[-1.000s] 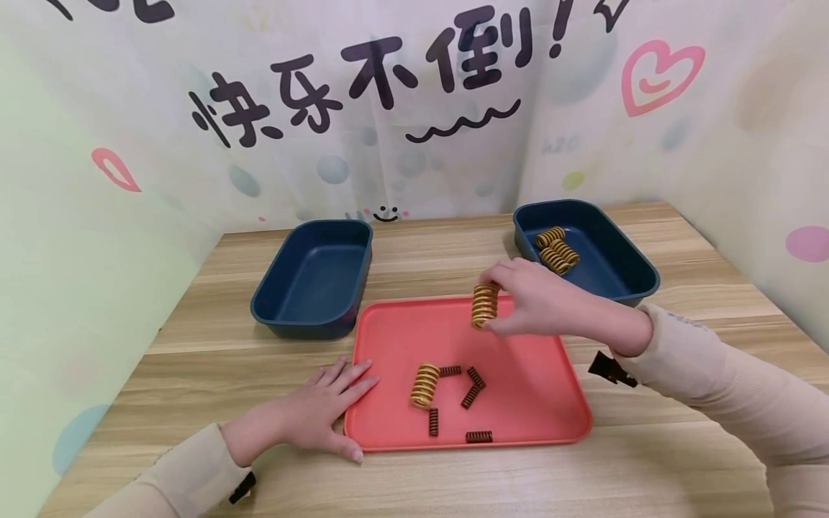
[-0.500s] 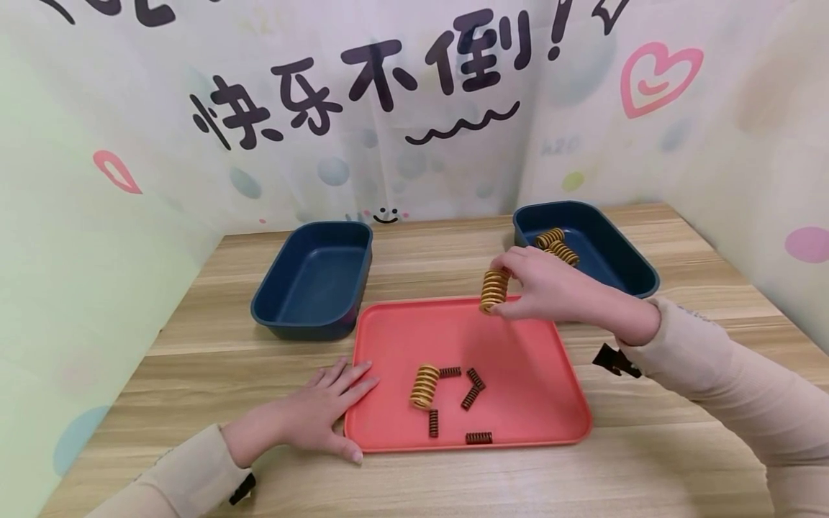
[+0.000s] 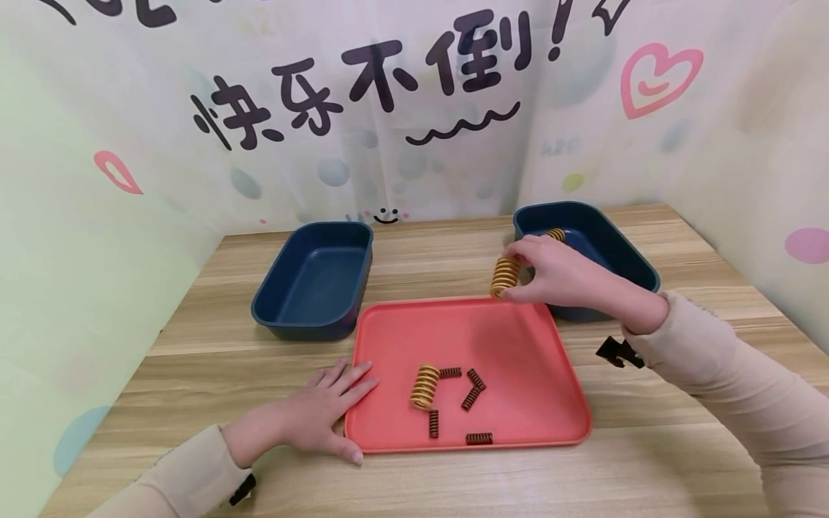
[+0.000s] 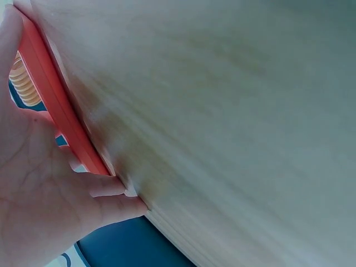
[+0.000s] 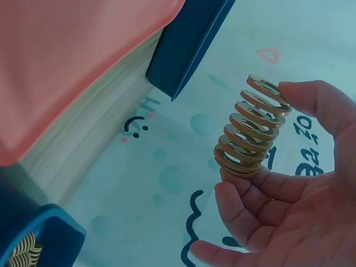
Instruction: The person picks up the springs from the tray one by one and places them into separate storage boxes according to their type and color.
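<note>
My right hand (image 3: pixel 562 272) pinches a large gold coil spring (image 3: pixel 505 277) end to end between thumb and fingers, above the far right part of the red tray (image 3: pixel 518 388). The right wrist view shows this gold spring (image 5: pixel 250 128) from close by, its coils spaced apart. On the tray lies another large gold spring (image 3: pixel 424 387), with several small dark springs (image 3: pixel 479 438) around it. My left hand (image 3: pixel 317 414) rests at the tray's left edge, fingers spread and straight, the fingertips over the rim.
Behind the tray at the right stands a blue bin (image 3: pixel 622 266) holding gold springs (image 5: pixel 25 250), partly hidden by my right hand in the head view. A second blue bin (image 3: pixel 314 280) at the back left holds nothing visible. A printed cloth (image 3: pixel 388 165) hangs behind the table.
My right hand has carried the gold spring away from me and to the right, from over the tray towards the right bin. The left hand stays put.
</note>
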`<state>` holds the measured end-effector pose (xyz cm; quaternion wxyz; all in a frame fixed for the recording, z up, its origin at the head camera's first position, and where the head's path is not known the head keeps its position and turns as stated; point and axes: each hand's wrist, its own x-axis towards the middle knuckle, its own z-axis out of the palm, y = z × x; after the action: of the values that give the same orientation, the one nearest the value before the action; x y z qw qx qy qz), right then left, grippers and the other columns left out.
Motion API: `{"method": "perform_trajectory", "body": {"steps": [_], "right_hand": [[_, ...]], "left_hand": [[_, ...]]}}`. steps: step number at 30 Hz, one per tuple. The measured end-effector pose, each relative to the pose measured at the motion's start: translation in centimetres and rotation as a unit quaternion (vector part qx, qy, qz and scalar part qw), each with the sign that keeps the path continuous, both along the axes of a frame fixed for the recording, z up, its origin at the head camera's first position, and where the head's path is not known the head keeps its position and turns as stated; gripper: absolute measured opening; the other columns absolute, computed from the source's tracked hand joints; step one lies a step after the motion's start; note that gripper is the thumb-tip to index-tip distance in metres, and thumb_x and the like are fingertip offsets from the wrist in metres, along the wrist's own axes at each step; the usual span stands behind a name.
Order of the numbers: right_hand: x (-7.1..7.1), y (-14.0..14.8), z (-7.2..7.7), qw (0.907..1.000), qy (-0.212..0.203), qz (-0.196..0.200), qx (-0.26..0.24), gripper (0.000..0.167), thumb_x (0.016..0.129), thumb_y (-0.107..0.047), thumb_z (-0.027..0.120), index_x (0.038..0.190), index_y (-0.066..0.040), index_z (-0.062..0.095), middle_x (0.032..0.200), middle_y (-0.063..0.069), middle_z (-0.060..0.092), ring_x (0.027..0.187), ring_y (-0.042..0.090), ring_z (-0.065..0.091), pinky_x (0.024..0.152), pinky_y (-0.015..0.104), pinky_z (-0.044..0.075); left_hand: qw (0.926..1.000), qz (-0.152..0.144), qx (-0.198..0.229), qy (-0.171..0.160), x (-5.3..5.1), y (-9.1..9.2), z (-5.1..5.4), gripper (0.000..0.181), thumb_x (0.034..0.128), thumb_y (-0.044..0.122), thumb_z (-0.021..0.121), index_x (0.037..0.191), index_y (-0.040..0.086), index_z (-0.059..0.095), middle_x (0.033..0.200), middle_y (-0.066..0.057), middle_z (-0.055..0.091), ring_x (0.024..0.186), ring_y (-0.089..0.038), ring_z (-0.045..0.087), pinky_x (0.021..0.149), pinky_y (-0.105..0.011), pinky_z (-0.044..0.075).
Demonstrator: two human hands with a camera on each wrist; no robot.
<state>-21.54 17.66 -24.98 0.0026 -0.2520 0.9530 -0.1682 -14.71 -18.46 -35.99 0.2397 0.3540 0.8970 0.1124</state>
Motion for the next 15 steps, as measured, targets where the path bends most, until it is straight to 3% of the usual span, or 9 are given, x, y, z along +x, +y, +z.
{"method": "perform_trajectory", "body": {"steps": [8,15], "right_hand": [[-0.7,1.2,0.6,1.0,-0.002,-0.004,-0.009,0.042,0.079,-0.027,0.069,0.107,0.002,0.058,0.092,0.011,0.055,0.084,0.023,0.048,0.069,0.035,0.041],[-1.2,2.0,0.7,0.9995,0.004,-0.03,-0.009,0.044,0.077,-0.028,0.072,0.106,0.002,0.058,0.09,0.01,0.054,0.083,0.023,0.048,0.065,0.032,0.041]], "left_hand": [[1.0,0.003,0.0,0.0,0.0,0.0,-0.1,0.098,0.0733,0.065,0.059,0.146,0.011,0.022,0.153,-0.012,0.009,0.135,-0.047,0.006,0.1,-0.066,0.016],[1.0,0.002,-0.002,0.003,0.0,0.0,-0.1,0.098,0.0734,0.065,0.059,0.146,0.01,0.023,0.153,-0.013,0.01,0.135,-0.047,0.006,0.1,-0.066,0.017]]}}
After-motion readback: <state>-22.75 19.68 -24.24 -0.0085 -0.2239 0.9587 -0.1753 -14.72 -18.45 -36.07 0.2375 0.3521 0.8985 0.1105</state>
